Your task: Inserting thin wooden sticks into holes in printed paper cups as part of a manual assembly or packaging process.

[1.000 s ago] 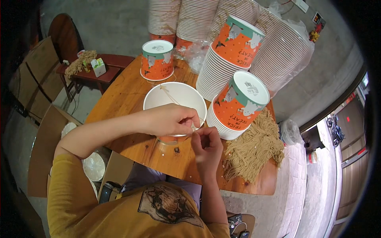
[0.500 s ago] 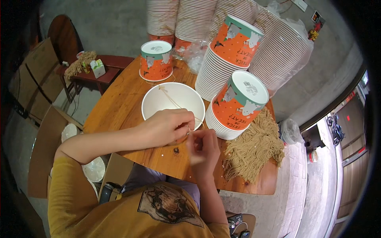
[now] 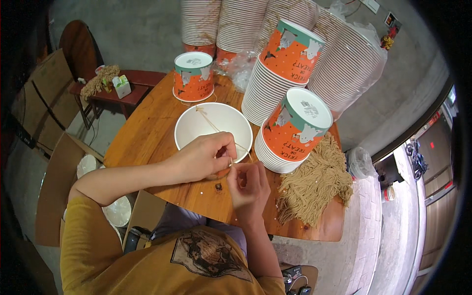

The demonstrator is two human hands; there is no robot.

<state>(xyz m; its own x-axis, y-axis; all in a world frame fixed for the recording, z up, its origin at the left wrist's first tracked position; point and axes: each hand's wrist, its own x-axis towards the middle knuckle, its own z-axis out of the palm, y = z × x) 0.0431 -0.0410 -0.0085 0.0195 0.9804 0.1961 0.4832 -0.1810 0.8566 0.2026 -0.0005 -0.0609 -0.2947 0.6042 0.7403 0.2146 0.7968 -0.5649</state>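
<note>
A white-lined paper bucket (image 3: 189, 129) lies with its open mouth toward me, a sliver of its orange outside showing under my left hand. A tan string (image 3: 211, 123) is attached at its far rim and crosses the mouth toward my fingers at the near rim. My left hand (image 3: 209, 156) is closed in a pinch at that near rim, against the bucket. Just to its right, my right hand (image 3: 250, 186) is closed too, thumb and fingertips pinched where the string's end meets the rim. Fingers hide the exact spot they grip.
Right of the bucket stand upside-down stacks of orange-and-green buckets (image 3: 287, 135), beside a heap of tan strings (image 3: 314, 184). One finished-looking bucket (image 3: 193, 81) stands upside down behind. Tall wrapped stacks (image 3: 351, 64) line the back. An open carton (image 3: 56, 191) stands left of the wooden table (image 3: 142, 132).
Both hands have shifted slightly left, still pinching close together at the near rim. The bucket has moved slightly left with them.
</note>
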